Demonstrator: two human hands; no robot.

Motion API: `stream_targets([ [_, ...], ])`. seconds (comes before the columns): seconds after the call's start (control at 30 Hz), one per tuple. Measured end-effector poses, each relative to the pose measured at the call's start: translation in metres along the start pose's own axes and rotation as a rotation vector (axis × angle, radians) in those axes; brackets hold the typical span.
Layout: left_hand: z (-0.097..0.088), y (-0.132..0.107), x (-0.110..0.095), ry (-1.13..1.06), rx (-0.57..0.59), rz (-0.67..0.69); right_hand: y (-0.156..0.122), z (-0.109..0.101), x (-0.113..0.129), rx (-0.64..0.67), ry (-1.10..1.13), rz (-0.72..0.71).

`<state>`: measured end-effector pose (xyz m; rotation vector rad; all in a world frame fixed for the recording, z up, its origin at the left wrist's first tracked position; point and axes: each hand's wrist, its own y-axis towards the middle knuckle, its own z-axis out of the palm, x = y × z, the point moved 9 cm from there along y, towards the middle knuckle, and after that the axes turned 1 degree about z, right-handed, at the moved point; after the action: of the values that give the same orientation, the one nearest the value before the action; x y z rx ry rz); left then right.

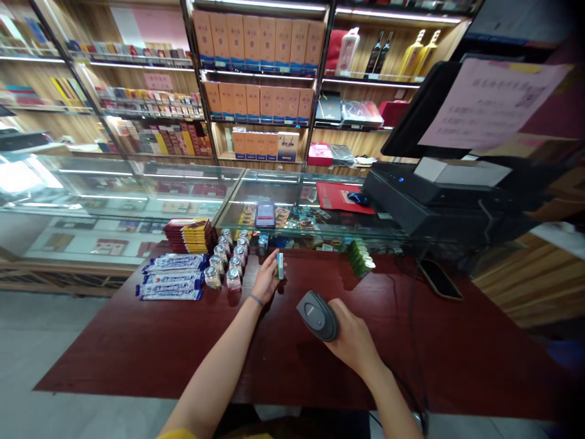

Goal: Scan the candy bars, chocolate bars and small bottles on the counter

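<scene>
Two clamped grips: left hand [265, 277] on upright box [280, 266], right hand [351, 341] on leftward-aimed scanner [319, 315].

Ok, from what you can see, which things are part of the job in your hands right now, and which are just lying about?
In use: left hand holding a small teal-and-white carton; right hand gripping a grey handheld barcode scanner.

Lying about: clear glass jars with silver lids; blue-and-white foil packets; black smartphone.
</scene>
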<state>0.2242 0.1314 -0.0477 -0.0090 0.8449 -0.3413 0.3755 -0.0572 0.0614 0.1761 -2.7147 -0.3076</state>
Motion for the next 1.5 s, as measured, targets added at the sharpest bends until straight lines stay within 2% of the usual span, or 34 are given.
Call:
stream_targets([
  [0.1,-0.002,0.0,-0.004,0.052,-0.04,0.066,0.0,0.0,-0.002,-0.007,-0.002,-0.007],
  [0.2,-0.006,0.0,-0.016,0.184,-0.098,0.203,0.0,-0.001,-0.005,-0.013,0.002,-0.008],
  [0.3,-0.012,-0.006,-0.04,0.413,-0.198,0.41,-0.001,-0.003,-0.007,-0.024,0.01,-0.005],
  [0.43,-0.015,-0.025,-0.078,0.776,-0.388,0.759,-0.002,-0.006,-0.01,-0.031,0.016,0.002],
  [0.5,-0.017,-0.028,-0.087,0.915,-0.46,0.844,-0.003,-0.007,-0.012,-0.039,0.02,0.009],
  [0.6,-0.022,-0.021,-0.088,0.991,-0.505,0.839,-0.004,-0.009,-0.017,-0.048,0.03,0.029],
  [0.83,-0.027,-0.002,-0.086,0.979,-0.549,0.825,-0.006,-0.011,-0.023,-0.06,0.071,0.021],
  [1.17,-0.027,0.004,-0.084,0.949,-0.511,0.822,-0.008,-0.012,-0.03,-0.04,0.054,0.037],
  [1.33,-0.018,-0.001,-0.087,1.013,-0.487,0.868,-0.01,-0.018,-0.029,-0.084,0.027,0.008],
  [1.5,0.003,-0.025,-0.095,1.064,-0.485,1.032,-0.014,-0.025,-0.034,-0.117,0.022,0.012],
])
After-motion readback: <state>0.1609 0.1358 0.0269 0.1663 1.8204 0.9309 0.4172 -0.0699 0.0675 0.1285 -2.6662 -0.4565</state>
